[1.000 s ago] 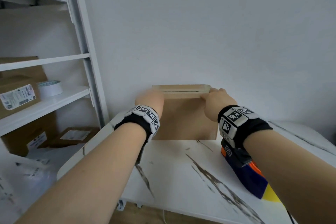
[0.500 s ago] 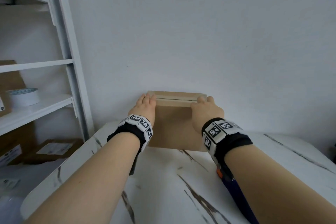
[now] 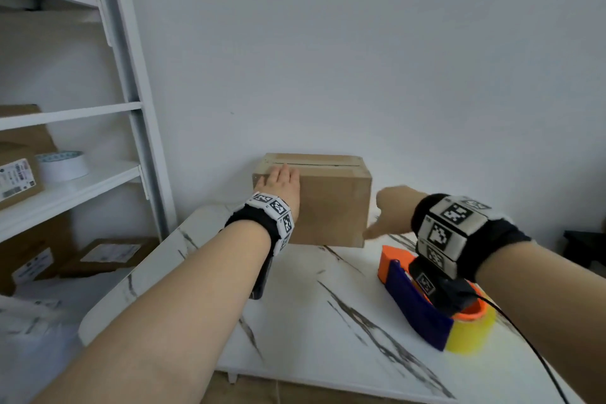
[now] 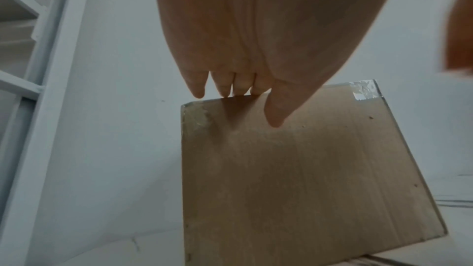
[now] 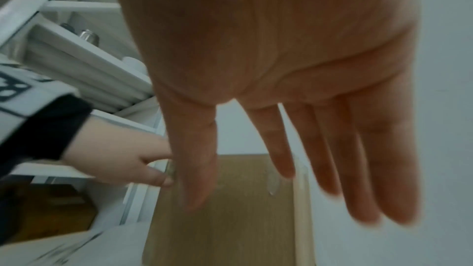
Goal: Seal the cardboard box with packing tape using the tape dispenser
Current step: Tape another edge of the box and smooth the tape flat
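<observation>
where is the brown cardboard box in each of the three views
Head: brown cardboard box at centre, against the wall.
Left wrist: fills the lower right.
Right wrist: bottom centre, behind the fingers.
Shared landmark: left hand on the box's top left edge.

**Right hand withdrawn from the box**

The right hand [image 3: 392, 211] has been lifted off the top edge of the cardboard box [image 3: 331, 203] and is now held apart from it, fingers straight, above the tape dispenser [image 3: 423, 302]. The dispenser, half hidden by the right forearm half a second ago, is now largely uncovered on the table [image 3: 311, 321].
</observation>
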`<state>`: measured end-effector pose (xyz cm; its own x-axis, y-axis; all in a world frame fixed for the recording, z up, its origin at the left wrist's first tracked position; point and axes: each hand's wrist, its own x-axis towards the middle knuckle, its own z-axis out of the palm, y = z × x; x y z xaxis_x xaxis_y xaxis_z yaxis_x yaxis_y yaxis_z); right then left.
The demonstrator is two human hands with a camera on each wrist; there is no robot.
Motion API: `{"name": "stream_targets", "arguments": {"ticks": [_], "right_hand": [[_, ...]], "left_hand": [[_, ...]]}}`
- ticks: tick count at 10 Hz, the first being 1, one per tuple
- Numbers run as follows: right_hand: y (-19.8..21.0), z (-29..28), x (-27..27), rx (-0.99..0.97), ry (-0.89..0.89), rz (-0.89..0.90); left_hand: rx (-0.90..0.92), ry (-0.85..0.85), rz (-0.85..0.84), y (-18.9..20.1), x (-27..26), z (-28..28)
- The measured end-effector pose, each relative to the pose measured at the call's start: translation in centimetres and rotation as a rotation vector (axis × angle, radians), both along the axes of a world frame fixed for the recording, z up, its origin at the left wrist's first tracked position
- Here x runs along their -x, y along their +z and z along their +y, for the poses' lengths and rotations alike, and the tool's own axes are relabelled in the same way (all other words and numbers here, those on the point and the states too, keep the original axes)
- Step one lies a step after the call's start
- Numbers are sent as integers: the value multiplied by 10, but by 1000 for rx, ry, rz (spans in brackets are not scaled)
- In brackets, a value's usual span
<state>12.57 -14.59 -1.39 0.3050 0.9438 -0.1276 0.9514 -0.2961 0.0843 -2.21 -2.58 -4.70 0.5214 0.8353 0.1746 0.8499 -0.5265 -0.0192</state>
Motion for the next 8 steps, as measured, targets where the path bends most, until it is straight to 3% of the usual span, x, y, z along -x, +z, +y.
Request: {"name": "stream_targets", "arguments": {"ticks": [1,2,3,5,8], "right_hand": [[-17,-22,-9,220,-57,20],[-31,-27,-19,272,-93,51],[-35,-28,-22,225,-107,49],[-50,-17,-34,-63,-168,33],[-57,-21,-36,-225,-211,72]], "left_hand": [[-4,-34,1,1,-10,-11],[2,-71,-23,-1,-18,-21],[2,-92,-36,-3,-22,-27],[38,-90,-37,-13,-15,-36],[20,-86,-82,-18,-6,-47]]}}
